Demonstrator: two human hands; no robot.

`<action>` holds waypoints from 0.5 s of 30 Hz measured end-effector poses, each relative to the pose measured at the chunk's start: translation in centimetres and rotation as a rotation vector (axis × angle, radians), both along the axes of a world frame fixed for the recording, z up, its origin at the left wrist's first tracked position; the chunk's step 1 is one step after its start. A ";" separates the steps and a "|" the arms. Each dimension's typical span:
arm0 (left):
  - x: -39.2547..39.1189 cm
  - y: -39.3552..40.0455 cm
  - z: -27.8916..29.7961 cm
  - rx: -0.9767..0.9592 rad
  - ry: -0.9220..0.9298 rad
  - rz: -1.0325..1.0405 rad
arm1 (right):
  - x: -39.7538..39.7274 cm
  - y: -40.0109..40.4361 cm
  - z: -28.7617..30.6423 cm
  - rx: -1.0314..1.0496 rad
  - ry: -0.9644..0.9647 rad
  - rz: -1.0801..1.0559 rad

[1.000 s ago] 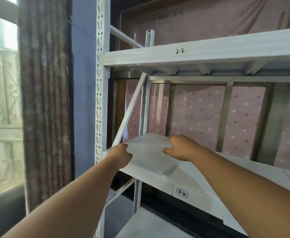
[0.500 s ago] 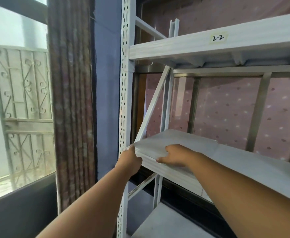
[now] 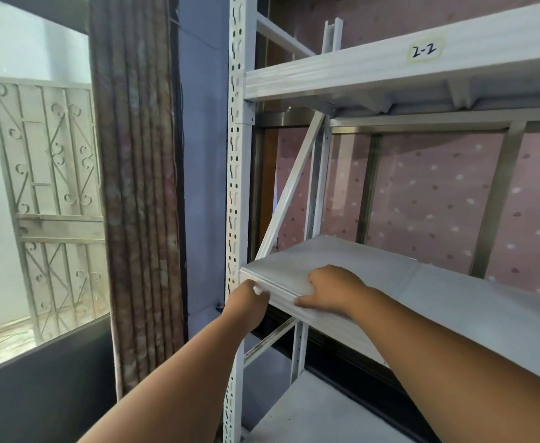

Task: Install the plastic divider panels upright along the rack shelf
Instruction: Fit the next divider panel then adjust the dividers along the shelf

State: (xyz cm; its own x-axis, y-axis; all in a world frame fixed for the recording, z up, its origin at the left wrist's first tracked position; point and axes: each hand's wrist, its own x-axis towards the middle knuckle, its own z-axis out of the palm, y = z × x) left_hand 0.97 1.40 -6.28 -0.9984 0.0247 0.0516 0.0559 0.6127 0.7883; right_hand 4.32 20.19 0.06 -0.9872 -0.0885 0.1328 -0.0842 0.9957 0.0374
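Observation:
A white plastic divider panel [image 3: 319, 260] lies flat on the left end of the middle rack shelf [image 3: 486, 308]. My left hand [image 3: 246, 302] grips the panel's front left corner, next to the perforated front upright [image 3: 236, 187]. My right hand [image 3: 332, 289] rests on top of the panel with its fingers curled over the front edge. The panel's front edge sits flush along the shelf's front lip.
The shelf above [image 3: 390, 68] carries a "2-2" label [image 3: 423, 51]. A diagonal brace [image 3: 291, 187] crosses the rack's left end. A patterned curtain [image 3: 134, 187] and a window with a metal grille [image 3: 48, 187] stand to the left. A lower shelf [image 3: 310, 417] lies below.
The view has swung left and closer. My left hand has shifted to the panel's front left corner, and my right hand has slid forward from the panel's middle to its front edge.

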 end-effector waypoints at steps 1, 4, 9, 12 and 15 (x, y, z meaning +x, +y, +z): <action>0.1 0.3 0.2 0.049 -0.001 0.030 | 0.2 -0.1 -0.1 -0.002 0.020 0.006; 0.2 1.0 0.8 0.362 -0.057 0.101 | 0.9 -0.8 -0.3 -0.013 0.076 0.001; 1.1 0.9 2.2 0.839 -0.232 0.112 | 1.8 -1.3 0.1 -0.075 0.099 -0.005; 2.1 0.8 3.1 0.857 -0.254 0.040 | 2.4 -1.0 0.6 -0.102 0.114 0.007; 3.3 1.2 3.9 0.855 -0.254 -0.012 | 3.4 -1.3 1.4 -0.109 0.165 0.031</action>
